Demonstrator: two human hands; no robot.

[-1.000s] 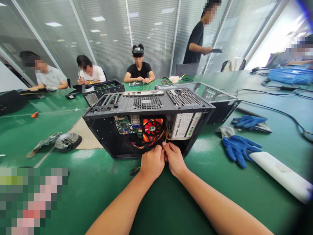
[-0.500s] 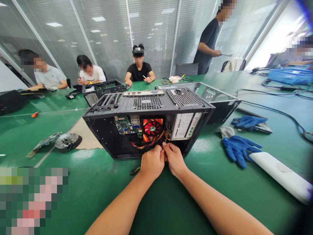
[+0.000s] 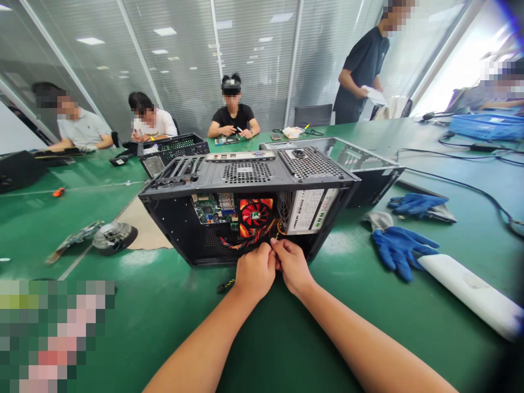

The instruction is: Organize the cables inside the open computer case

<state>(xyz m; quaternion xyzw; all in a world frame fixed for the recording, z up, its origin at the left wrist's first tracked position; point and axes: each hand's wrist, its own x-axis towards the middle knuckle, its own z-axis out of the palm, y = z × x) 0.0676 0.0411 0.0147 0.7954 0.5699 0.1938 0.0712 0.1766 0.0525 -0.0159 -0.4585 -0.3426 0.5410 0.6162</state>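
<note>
An open black computer case point(image 3: 249, 188) stands before me, its inside facing me. It holds a green motherboard point(image 3: 213, 210), a red and black cooling fan point(image 3: 256, 214) and a white-labelled power supply point(image 3: 311, 212). Low at the opening, my left hand point(image 3: 257, 273) and my right hand point(image 3: 292, 265) meet with fingers closed in a pinch on the power supply's cables point(image 3: 245, 243). My fingers hide most of the gripped part. Left of my left wrist, a yellow and black wire ends in a black connector point(image 3: 223, 287) on the table.
Blue work gloves point(image 3: 403, 248) and a white elongated object point(image 3: 470, 295) lie to the right. Leftward are a round silver and black part point(image 3: 114, 237) and a circuit board point(image 3: 76, 240). Another case point(image 3: 368, 180) stands behind mine. Several people sit or stand across the green table point(image 3: 262, 338).
My hands and the case look nearly unmoved. Opposite, the seated person's hands have come together over a small board. The standing person has shifted right, papers in hand.
</note>
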